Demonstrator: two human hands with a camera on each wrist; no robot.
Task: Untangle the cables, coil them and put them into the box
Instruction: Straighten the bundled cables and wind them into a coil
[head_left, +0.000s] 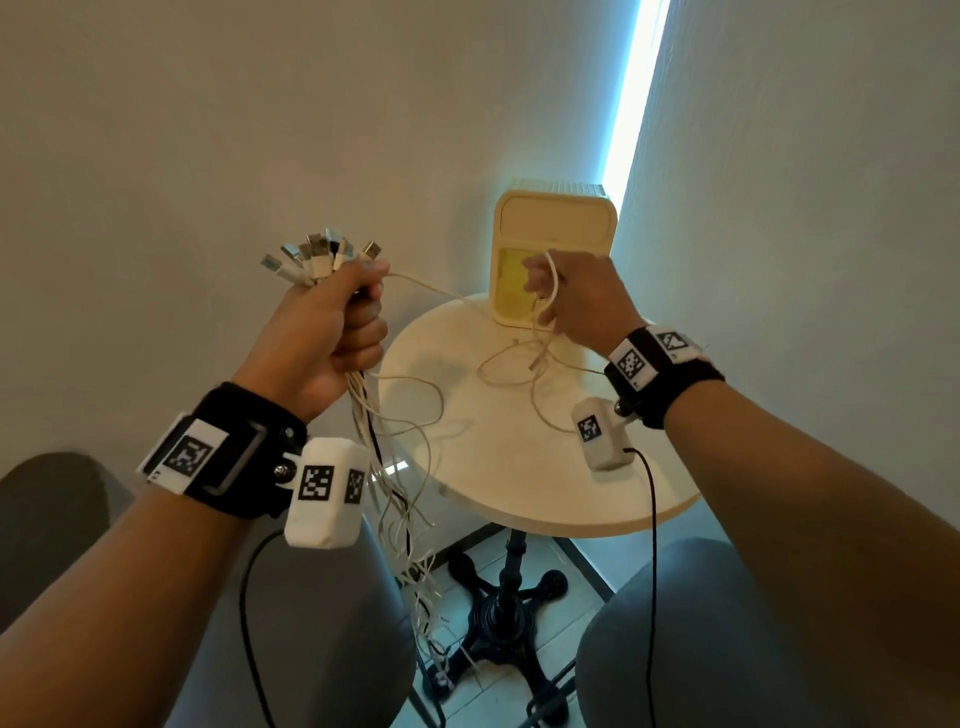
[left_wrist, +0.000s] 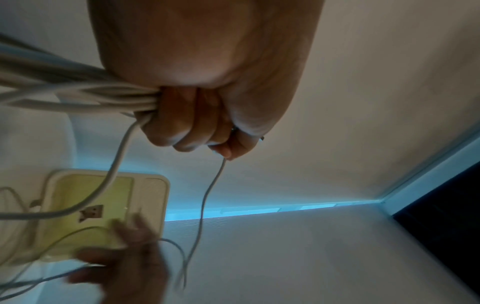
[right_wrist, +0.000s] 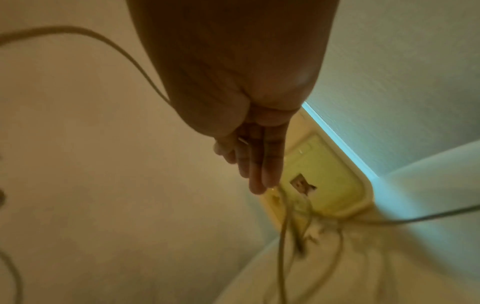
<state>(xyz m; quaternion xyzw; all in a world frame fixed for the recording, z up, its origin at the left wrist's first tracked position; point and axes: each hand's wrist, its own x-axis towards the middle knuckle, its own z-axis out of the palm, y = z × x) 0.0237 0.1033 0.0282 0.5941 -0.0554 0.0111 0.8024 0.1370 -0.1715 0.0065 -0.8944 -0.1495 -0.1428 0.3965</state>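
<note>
My left hand (head_left: 332, 327) is raised left of the table and grips a thick bundle of white cables (head_left: 395, 493). Their plug ends (head_left: 317, 260) fan out above the fist, and the rest hangs down between my knees to the floor. In the left wrist view the fingers (left_wrist: 192, 123) curl tightly round the bundle (left_wrist: 78, 96). One thin white cable (head_left: 441, 288) runs from that fist to my right hand (head_left: 566, 301), which holds a loop of it in front of the box. The cable's slack lies tangled on the table (head_left: 519, 364). The cream box (head_left: 550, 249) with a yellow inside stands at the table's back edge.
The small round white table (head_left: 519, 467) stands on a black pedestal foot (head_left: 498, 613) in a wall corner with a lit strip (head_left: 631, 104). My knees (head_left: 322, 623) flank the table's near edge. Black camera wires (head_left: 652, 519) hang from both wrists.
</note>
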